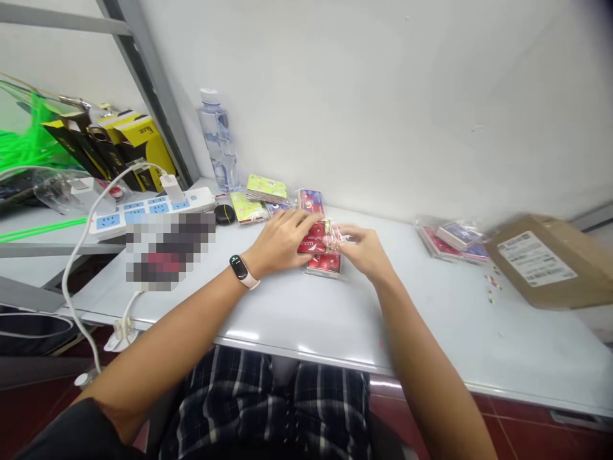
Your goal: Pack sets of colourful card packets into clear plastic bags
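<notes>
My left hand (pixel 286 240), with a fitness band on the wrist, is closed round a red card pack (pixel 313 239). At the pack's right end, my right hand (pixel 363 250) pinches its crinkled clear plastic wrapper (pixel 334 237). Just below lies another red pack (pixel 324 264) on the white table, partly covered by the held one. Behind my hands is a blue and red pack (pixel 311 200) in clear plastic. A stack of yellow-green cards (pixel 267 187) rests to the left, over a second yellow-green pack (pixel 248 209). My fingers partly hide the held pack.
A water bottle (pixel 219 140) stands against the wall. Further left are a power strip (pixel 153 209) with a white cable and several yellow and black boxes (pixel 143 137). To the right lie wrapped packs (pixel 453 241), small colourful bits (pixel 492 282) and a cardboard parcel (pixel 550 265).
</notes>
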The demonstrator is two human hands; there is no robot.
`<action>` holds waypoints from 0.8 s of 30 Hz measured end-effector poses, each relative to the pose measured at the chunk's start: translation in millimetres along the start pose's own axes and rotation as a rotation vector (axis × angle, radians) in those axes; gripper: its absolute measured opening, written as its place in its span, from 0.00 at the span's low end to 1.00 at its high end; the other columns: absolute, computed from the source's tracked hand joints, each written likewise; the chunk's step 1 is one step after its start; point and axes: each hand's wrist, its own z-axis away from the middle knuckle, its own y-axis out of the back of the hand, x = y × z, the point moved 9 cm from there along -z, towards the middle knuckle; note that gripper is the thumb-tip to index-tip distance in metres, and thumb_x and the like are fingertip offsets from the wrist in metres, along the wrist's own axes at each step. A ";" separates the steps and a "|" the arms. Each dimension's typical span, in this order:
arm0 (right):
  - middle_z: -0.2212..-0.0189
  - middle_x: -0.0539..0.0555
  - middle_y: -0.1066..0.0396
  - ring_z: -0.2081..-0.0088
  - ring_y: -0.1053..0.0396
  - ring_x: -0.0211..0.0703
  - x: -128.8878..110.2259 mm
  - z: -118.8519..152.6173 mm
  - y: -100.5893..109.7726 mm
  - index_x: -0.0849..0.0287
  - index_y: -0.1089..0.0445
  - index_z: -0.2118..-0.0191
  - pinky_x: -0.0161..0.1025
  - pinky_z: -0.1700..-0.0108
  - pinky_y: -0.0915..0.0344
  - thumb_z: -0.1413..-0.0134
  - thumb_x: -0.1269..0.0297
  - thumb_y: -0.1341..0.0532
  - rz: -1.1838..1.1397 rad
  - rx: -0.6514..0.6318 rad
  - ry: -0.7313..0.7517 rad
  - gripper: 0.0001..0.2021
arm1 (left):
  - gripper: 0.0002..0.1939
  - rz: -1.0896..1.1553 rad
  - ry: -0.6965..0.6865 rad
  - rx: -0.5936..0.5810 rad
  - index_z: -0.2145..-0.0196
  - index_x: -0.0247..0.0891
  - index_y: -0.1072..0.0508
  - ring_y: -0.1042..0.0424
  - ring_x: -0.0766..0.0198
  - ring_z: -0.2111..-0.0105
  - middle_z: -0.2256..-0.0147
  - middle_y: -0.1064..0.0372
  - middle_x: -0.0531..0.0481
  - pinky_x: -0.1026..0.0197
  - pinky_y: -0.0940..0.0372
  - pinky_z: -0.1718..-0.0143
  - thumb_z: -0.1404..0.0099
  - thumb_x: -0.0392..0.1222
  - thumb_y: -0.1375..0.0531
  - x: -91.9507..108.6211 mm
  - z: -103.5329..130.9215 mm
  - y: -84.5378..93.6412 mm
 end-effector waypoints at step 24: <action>0.67 0.54 0.17 0.62 0.19 0.51 -17.8 8.2 66.5 0.53 0.20 0.66 0.50 0.57 0.19 0.55 0.45 0.21 -0.152 0.319 0.156 0.19 | 0.35 -0.021 0.123 0.094 0.35 0.35 0.35 0.27 0.43 0.45 0.43 0.27 0.37 0.46 0.33 0.43 0.32 0.55 0.33 -24.4 1.5 8.7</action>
